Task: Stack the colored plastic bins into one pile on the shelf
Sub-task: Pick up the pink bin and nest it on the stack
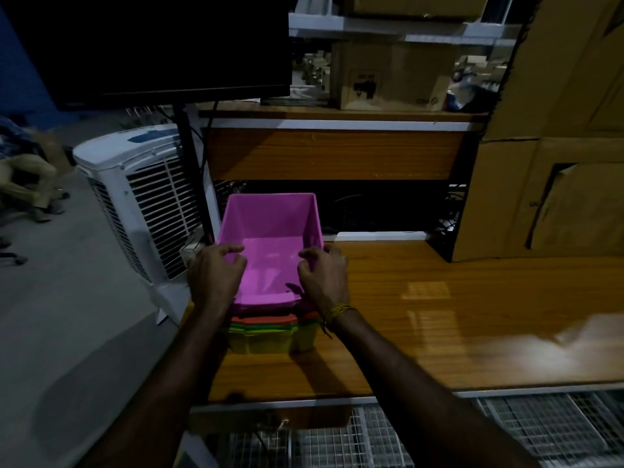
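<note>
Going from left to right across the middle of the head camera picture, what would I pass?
White air cooler → left hand → pink bin on the stacked bins → right hand → bare wooden shelf top → cardboard boxes.

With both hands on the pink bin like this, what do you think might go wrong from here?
1. The pile stands near the left end of the wooden shelf; a sideways push might slide it off toward the white cooler.
2. The fingers of the left hand and the right hand curl over the rim of the pink bin, so pressing it down may pinch them.
3. The light is dim, so a crooked fit could go unnoticed.
</note>
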A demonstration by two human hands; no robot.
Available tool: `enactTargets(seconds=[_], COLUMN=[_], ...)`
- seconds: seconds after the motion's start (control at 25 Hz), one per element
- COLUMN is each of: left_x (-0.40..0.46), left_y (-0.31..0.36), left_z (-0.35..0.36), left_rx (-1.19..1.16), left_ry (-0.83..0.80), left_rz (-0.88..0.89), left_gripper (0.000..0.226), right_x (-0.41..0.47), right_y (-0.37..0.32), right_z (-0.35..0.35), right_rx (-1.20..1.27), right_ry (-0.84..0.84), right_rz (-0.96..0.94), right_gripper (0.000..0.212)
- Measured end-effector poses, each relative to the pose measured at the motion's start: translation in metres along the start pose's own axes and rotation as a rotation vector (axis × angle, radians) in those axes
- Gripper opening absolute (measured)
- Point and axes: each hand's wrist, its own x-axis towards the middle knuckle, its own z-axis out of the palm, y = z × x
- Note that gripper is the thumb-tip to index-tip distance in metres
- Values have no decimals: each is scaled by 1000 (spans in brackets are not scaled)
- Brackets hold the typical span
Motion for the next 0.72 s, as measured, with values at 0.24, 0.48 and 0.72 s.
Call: enactTargets(seconds=[0.24, 0.48, 0.72], left_x=[-2, -5, -27], left_y=[-22, -26, 25], left_z=[24, 35, 73], left_rx=[105, 277, 222], left_ry=[-101, -120, -160], left_rz=[-33, -33, 68], left_gripper=[25, 28, 36], right_x=[1, 5, 0], right_y=[23, 41, 76], right_z=[15, 13, -17], right_rx=[-19, -9, 67], right_ry=[-155, -226, -165], right_rz=[22, -16, -12], right_gripper=[32, 41, 49])
